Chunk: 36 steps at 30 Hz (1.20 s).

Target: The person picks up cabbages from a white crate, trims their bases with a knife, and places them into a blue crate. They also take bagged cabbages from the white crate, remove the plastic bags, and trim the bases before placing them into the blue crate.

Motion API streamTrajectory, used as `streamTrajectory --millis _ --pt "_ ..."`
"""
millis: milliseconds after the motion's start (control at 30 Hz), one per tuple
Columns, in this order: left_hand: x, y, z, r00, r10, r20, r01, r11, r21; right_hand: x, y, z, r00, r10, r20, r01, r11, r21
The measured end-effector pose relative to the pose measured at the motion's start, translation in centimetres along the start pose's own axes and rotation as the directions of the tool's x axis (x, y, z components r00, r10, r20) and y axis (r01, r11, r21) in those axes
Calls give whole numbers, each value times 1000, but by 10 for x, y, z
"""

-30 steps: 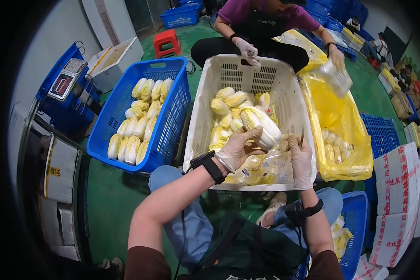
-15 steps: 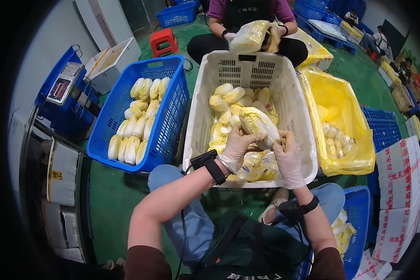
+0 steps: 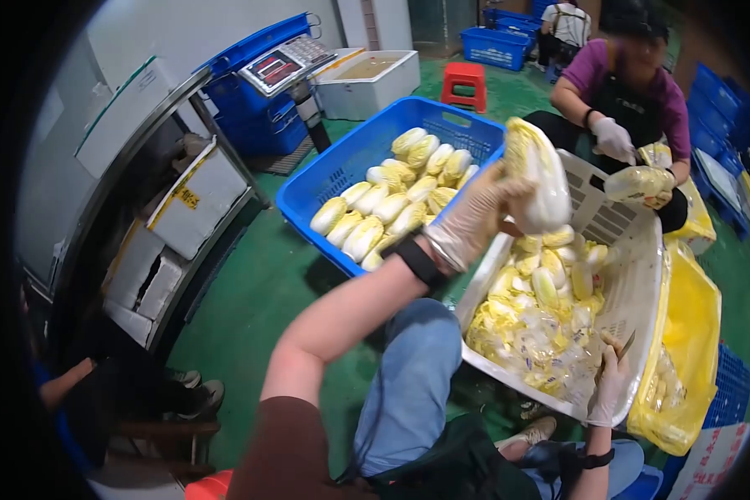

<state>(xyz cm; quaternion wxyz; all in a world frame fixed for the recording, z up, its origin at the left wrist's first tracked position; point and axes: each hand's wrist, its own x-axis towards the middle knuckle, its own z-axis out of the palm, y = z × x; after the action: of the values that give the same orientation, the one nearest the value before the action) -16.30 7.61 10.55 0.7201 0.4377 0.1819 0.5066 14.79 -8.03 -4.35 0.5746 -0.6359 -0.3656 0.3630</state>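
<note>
My gloved left hand (image 3: 483, 208) grips a yellow-white cabbage (image 3: 544, 179), raised between the blue crate (image 3: 308, 208) and the white crate (image 3: 642, 308). My gloved right hand (image 3: 613, 377) is closed on a small knife (image 3: 629, 342) at the white crate's near right side. Inside the white crate are loose cabbages (image 3: 546, 287) and several clear plastic wrappers (image 3: 550, 350). Rows of cabbages (image 3: 367, 237) lie in the blue crate.
A co-worker (image 3: 642, 92) sits across, holding a wrapped cabbage (image 3: 637, 183). A yellow-lined box (image 3: 692, 317) adjoins the white crate. Behind are a red stool (image 3: 464, 86), a scale (image 3: 287, 62) and a foam box (image 3: 371, 87). Another person's shoes (image 3: 204, 396) show at lower left.
The view has swung left. My left hand has lifted the cabbage out over the crate edge toward the blue crate. My right hand has come away from it and stays low.
</note>
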Motion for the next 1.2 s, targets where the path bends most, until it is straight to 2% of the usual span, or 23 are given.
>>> streamTrajectory --millis 33,100,133,167,200,233,267,300,367,400,467,500,567,633,700,733,833,900,967,1067,1167,1200 --pt "-6 21 -25 990 -35 -139 59 982 177 1 7 2 1000 -1 8 1 1000 -23" --pt "-14 55 -84 953 81 -293 102 824 557 5 17 10 999 -20 47 22 999 -49" --pt "-14 59 -129 908 228 -351 126 652 748 4 12 15 997 31 77 -23 996 -91" --pt "-15 66 -182 887 325 -327 195 377 905 3 9 21 991 83 103 -69 988 -137" --pt "-25 77 -209 861 319 -395 326 248 912 3 11 26 989 91 116 -74 987 -142" --pt "-32 85 -230 800 282 -531 514 137 847 3 13 31 988 84 128 -63 985 -161" --pt "-41 89 -250 745 295 -598 618 33 786 5 15 35 988 75 138 -49 983 -179" --pt "-49 89 -272 728 365 -580 656 -128 743 6 18 39 987 66 147 -36 980 -198" --pt "-62 89 -311 669 282 -688 739 -153 656 9 27 45 981 64 181 -30 982 -187" --pt "-65 87 -327 666 274 -694 742 -152 653 11 30 47 976 55 210 -19 985 -170" --pt "-69 80 -353 640 60 -766 760 -200 619 14 35 49 973 84 217 -45 983 -178" --pt "-69 74 -361 637 49 -770 761 -200 617 15 37 49 969 105 222 -65 982 -178" --pt "-69 62 -377 587 30 -809 754 -384 533 16 40 49 968 118 224 -75 978 -193" --pt "-66 62 -394 599 40 -800 746 -391 540 17 42 50 966 130 222 -84 975 -206" --pt "-61 73 -386 535 21 -845 815 -277 509 19 41 50 961 134 240 -72 966 -250" --pt "-58 77 -378 584 128 -802 770 -400 497 19 40 51 961 139 238 -77 964 -254" --pt "-63 84 -400 587 251 -770 766 -481 428 16 35 52 963 132 235 -70 965 -254" --pt "-73 91 -391 620 187 -762 740 -464 488 17 37 51 957 133 257 -66 965 -255" --pt "-77 84 -385 695 94 -713 661 -472 583 18 37 51 953 150 263 -78 961 -264" --pt "-71 73 -395 574 -71 -816 768 -299 567 15 35 55 950 179 254 -108 956 -272" --pt "-70 79 -400 595 -142 -791 751 -250 611 14 29 57 956 180 233 -120 960 -253" --pt "-68 82 -386 515 -166 -841 836 -116 536 14 27 57 956 177 233 -119 962 -244"
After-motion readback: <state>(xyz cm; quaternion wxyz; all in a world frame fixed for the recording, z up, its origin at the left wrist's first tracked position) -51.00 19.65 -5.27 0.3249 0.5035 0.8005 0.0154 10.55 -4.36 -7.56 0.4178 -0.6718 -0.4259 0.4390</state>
